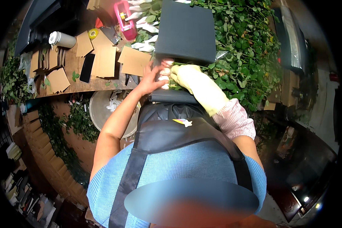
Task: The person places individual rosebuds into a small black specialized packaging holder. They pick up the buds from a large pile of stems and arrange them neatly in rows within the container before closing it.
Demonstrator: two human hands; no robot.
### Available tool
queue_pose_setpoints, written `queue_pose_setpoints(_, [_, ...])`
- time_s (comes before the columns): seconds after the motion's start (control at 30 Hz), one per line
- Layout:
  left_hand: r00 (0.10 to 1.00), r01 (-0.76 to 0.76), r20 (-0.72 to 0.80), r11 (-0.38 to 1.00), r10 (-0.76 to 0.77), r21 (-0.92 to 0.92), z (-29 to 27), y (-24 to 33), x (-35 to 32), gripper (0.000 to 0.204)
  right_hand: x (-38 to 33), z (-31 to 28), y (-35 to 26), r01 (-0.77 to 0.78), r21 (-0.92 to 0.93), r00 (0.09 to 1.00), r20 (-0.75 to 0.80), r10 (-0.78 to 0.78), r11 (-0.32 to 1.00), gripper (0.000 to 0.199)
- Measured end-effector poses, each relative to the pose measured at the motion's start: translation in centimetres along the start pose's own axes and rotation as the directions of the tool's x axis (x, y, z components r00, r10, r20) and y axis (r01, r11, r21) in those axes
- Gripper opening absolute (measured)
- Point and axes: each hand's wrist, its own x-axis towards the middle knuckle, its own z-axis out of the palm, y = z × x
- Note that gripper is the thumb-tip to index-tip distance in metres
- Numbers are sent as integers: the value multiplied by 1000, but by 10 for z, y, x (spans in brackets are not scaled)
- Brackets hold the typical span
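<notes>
Several pale pink roses lie in a row, heads to the left, in a gap between two dark ribbed sheets in front of me. My left hand, bare, rests against the heads from the left with its fingers spread and the thumb by the lowest one. My right hand wears a pale yellow glove and is closed around the stems just behind the heads. One green stem shows above the glove. The large dark ribbed sheet lies beyond the roses; a narrow dark ribbed strip is close to my apron.
Leafy rose stems are heaped at the right. White-wrapped heads, a pink tape dispenser, cardboard pieces, a black phone and a white lidded cup lie to the left. Below the table edge stands a round bin.
</notes>
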Motion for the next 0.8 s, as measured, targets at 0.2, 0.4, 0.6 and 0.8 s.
queue_pose_setpoints(0.2, [1000,4,12,1000,-4,-2,-1,1,3,70,31,17,29,147,-608,989,77,-126,780,24])
queue_pose_setpoints(0.4, [1000,7,-13,1000,-8,-22,0,-3,3,67,20,-3,-16,-166,-185,983,51,178,969,27])
queue_pose_setpoints(0.6, [975,154,-137,977,-175,-150,15,0,15,45,17,1,0,182,-592,972,230,-52,785,33])
queue_pose_setpoints(0.8, [965,112,-224,987,-136,-119,19,1,14,41,4,-3,22,-51,-508,995,47,87,860,46])
